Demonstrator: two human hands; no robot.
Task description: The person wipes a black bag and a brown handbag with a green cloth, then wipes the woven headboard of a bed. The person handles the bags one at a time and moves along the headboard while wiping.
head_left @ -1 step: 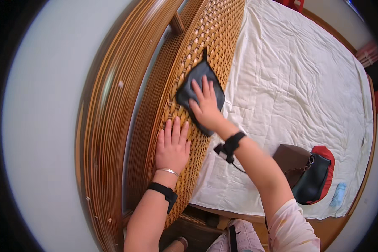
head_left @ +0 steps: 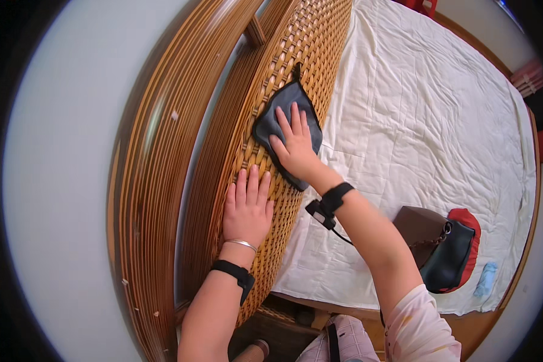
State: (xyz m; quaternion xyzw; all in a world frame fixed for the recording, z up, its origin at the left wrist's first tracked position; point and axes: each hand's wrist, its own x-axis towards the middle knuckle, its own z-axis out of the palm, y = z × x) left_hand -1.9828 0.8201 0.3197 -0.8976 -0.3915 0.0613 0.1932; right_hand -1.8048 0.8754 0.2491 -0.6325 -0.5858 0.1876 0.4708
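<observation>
A dark grey cloth (head_left: 276, 125) with black edging lies spread on a woven rattan panel (head_left: 298, 45) of a wooden headboard. On top of the cloth my right hand (head_left: 298, 146) rests palm down, its fingers spread and not gripping. Nearer to me, my left hand (head_left: 247, 208) lies flat on the weave just below the cloth, fingers stretched out and holding nothing. The cloth's far corner points away along the panel. Part of its surface is hidden beneath my right hand.
Left of the weave runs a curved, striped wooden rail (head_left: 157, 133) beside a pale wall (head_left: 60, 151). To the right spreads a bed with a wrinkled white sheet (head_left: 416, 133). On it lie a brown bag (head_left: 422, 226), a black-and-red item (head_left: 455, 256) and a light blue bundle (head_left: 486, 279).
My right hand and the cloth have shifted slightly away from me along the weave. My left hand stays in place.
</observation>
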